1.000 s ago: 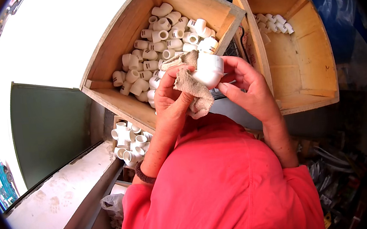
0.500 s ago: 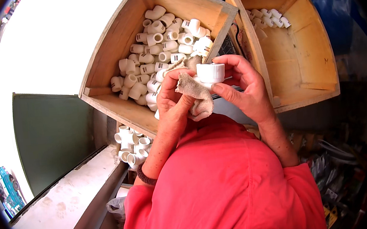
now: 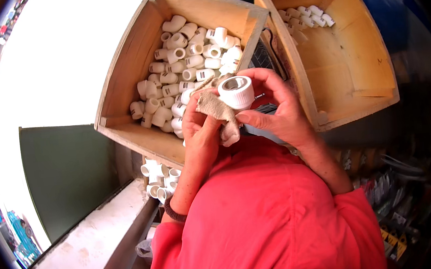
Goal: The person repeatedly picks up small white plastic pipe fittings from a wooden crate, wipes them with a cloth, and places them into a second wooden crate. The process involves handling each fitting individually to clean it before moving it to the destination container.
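Observation:
A white threaded pipe fitting (image 3: pixel 236 96) with a ribbed collar and a metal-lined mouth is held up before my chest, its opening tilted upward. My left hand (image 3: pixel 201 123) is closed around a beige cloth (image 3: pixel 214 106), which is wrapped against the fitting's left side. My right hand (image 3: pixel 280 108) curls about the other side, index finger by the upper rim and thumb below the collar. Behind my hands, a wooden box (image 3: pixel 126 81) holds a heap of white elbow fittings (image 3: pixel 178 68). The cloth hides the fitting's lower part.
To the right stands a second wooden box (image 3: pixel 360 71), with several white elbows (image 3: pixel 313 16) lined up at its far left. More white fittings (image 3: pixel 161 178) lie beside my left forearm. A pale ledge (image 3: pixel 88 242) and a dark green panel (image 3: pixel 69 174) are at left.
The fitting has turned so its metal-lined mouth now shows, and it has shifted slightly left. My right thumb and fingers have spread wider around it. The cloth remains in my left hand.

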